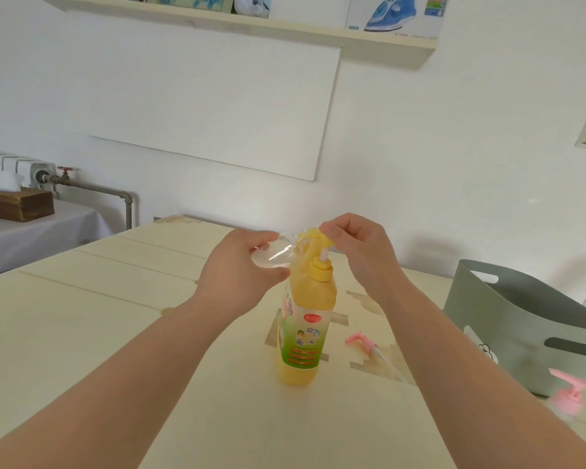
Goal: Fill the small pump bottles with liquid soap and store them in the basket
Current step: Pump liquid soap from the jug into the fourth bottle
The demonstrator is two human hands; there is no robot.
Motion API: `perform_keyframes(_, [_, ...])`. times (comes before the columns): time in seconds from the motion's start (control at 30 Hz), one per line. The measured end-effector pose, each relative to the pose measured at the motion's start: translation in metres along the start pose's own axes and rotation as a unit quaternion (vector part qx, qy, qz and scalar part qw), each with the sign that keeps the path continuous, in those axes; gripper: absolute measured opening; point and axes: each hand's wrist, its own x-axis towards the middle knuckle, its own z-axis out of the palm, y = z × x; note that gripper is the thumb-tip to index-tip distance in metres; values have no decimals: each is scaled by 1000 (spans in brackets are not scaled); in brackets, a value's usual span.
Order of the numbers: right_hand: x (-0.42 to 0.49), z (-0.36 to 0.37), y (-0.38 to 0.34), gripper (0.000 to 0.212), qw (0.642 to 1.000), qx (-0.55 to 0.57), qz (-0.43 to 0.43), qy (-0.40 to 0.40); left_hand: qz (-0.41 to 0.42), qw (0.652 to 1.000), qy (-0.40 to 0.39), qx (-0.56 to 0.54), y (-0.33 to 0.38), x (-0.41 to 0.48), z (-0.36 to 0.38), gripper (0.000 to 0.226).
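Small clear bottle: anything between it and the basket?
Yes. The small clear bottle, held by the left hand, has the yellow soap bottle and the right hand between it and the grey basket. A loose pink pump lies lower, on the table.

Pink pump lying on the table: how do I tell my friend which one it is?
Find the grey basket on the right of the pale table. Between it and the tall yellow soap bottle lies the pink pump, flat, its white tube trailing out. The other pink pump stands upright at the picture's right edge; this one lies down.
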Motion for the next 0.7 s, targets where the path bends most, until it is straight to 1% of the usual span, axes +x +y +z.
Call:
perform_keyframes(0.07, [-1, 1, 5, 11, 1000, 9, 6, 10, 0, 1000, -1, 1, -1, 1, 0, 47])
perform_keyframes(0.17, [-4, 7, 15, 12, 997, 60, 26, 30, 9, 1000, -6, 3, -3, 2, 3, 47])
perform_keyframes(0.23, [-5, 14, 21, 16, 994, 90, 29, 50, 13, 1000, -5, -3, -6, 2, 7, 46])
perform_keyframes(0.37, [-7, 27, 26, 25, 990, 107, 17, 89, 26, 1000, 12, -7, -15, 3, 11, 47])
perform_keyframes(0.5, [-7, 31, 31, 27, 990, 90, 8, 107, 40, 999, 18, 2, -23, 2, 14, 49])
perform_keyframes(0.7, [-11, 30, 28, 27, 993, 71, 7, 98, 49, 998, 22, 18, -22, 0, 13, 49])
